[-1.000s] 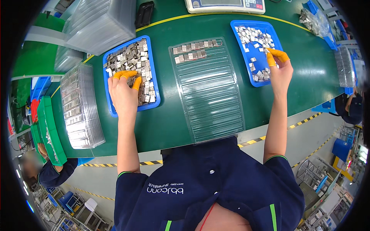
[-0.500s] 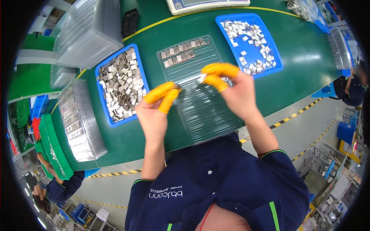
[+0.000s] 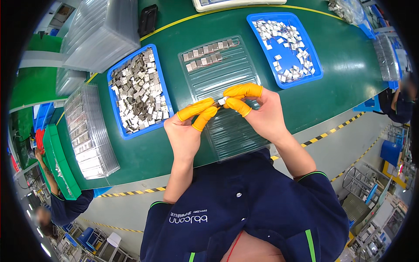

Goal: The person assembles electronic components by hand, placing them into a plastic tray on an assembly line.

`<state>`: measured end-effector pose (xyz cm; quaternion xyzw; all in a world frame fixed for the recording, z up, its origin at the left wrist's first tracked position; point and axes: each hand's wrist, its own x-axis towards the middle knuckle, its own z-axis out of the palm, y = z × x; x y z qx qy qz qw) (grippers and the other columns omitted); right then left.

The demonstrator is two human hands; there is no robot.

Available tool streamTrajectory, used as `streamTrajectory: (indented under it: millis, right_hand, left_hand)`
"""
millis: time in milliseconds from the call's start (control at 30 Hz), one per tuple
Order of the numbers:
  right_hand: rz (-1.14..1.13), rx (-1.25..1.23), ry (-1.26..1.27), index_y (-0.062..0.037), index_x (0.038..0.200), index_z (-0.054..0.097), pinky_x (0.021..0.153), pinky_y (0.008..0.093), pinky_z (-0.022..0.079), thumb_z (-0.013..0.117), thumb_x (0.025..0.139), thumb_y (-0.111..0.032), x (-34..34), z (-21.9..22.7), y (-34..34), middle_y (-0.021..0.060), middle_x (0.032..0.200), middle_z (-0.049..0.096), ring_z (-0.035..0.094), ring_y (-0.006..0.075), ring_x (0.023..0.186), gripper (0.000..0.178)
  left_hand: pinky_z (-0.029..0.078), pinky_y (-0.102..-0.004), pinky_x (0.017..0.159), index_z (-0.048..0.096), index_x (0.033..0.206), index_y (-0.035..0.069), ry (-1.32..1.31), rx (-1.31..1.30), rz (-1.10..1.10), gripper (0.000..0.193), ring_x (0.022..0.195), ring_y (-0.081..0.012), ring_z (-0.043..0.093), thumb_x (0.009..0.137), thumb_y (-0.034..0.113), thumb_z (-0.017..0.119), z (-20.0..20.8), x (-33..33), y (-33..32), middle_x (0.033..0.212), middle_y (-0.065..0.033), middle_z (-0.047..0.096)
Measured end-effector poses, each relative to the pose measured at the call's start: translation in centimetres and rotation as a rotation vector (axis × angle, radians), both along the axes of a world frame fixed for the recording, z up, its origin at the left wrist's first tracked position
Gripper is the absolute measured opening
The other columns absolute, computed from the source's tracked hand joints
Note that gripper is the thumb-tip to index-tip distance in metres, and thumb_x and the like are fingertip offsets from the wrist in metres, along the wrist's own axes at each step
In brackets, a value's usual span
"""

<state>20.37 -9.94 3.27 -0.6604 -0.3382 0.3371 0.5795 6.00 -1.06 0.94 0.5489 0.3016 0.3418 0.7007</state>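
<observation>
A green table (image 3: pixel 349 87) spans the scene, with a tall stack of clear trays (image 3: pixel 98 37) at its far left and a shorter stack of filled trays (image 3: pixel 89 131) nearer on the left. In the middle lies a clear ridged tray (image 3: pixel 235 142), whose far end carries two short rows of joined parts (image 3: pixel 208 49), the remaining ridges bare where they show. Left of it, a blue tray of metal pieces (image 3: pixel 163 81) is heaped full; right of it, a blue tray of white pieces (image 3: pixel 287 56) shows some bare bottom. Over the clear tray the left hand (image 3: pixel 183 135) and the right hand (image 3: pixel 268 115) meet, yellow covers on thumbs and forefingers. The right thumb and forefinger pinch a small white piece (image 3: pixel 222 101); the left pair grips a tiny dark piece (image 3: pixel 217 105), mostly hidden by the fingertips. The two pieces sit end to end in the small gap between the hands; whether they already touch or interlock, I cannot tell. The step in hand looks like joining them, and the next move would call for careful alignment and a firm pinch from both sides.
</observation>
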Motion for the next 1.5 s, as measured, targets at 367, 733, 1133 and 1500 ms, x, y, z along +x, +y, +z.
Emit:
streamTrajectory:
  millis: [367, 733, 1133, 1500]
  right_hand:
    - [0.297, -0.173, 0.518, 0.0043, 0.096, 0.063, 0.076, 0.0236, 0.049, 0.069, 0.075, 0.000, 2.3, -1.1, -0.6, 0.0088, 0.091, 0.065, 0.062, 0.0146, 0.084, 0.022]
    - [0.250, -0.137, 0.771, 0.0032, 0.093, 0.066, 0.076, 0.0240, 0.047, 0.071, 0.074, -0.002, 1.5, -2.6, -0.9, 0.0076, 0.091, 0.065, 0.060, 0.0129, 0.082, 0.021]
    - [-0.069, 0.041, -0.617, -0.0069, 0.087, 0.068, 0.085, 0.0339, 0.045, 0.069, 0.073, -0.005, 1.1, -1.0, -0.8, 0.0071, 0.085, 0.065, 0.060, 0.0217, 0.083, 0.014]
    - [-0.009, 0.139, -0.643, -0.0063, 0.108, 0.061, 0.080, 0.0379, 0.045, 0.070, 0.067, 0.000, 0.3, -1.0, 0.0, 0.0080, 0.089, 0.061, 0.055, 0.0289, 0.093, 0.043]
  left_hand:
    - [0.052, -0.0274, 0.078, 0.066, 0.095, -0.005, 0.078, -0.037, -0.128, 0.022, 0.083, -0.0174, 0.064, 0.073, -0.006, 0.069, 0.5, -0.6, 0.0, 0.091, -0.0134, 0.067]
    - [0.052, -0.0278, 0.078, 0.065, 0.095, -0.007, 0.049, -0.149, -0.193, 0.021, 0.083, -0.0177, 0.065, 0.074, -0.006, 0.068, -0.1, -0.5, -0.1, 0.091, -0.0131, 0.067]
    - [0.046, -0.0243, 0.070, 0.060, 0.093, -0.006, 0.155, 0.089, -0.094, 0.017, 0.074, -0.0116, 0.059, 0.089, 0.011, 0.057, -1.0, 1.4, -1.4, 0.083, -0.0084, 0.064]
    - [0.043, -0.0249, 0.070, 0.054, 0.092, -0.003, 0.139, 0.147, -0.037, 0.015, 0.075, -0.0113, 0.053, 0.089, 0.011, 0.056, -0.9, 2.0, -1.2, 0.081, -0.0069, 0.057]
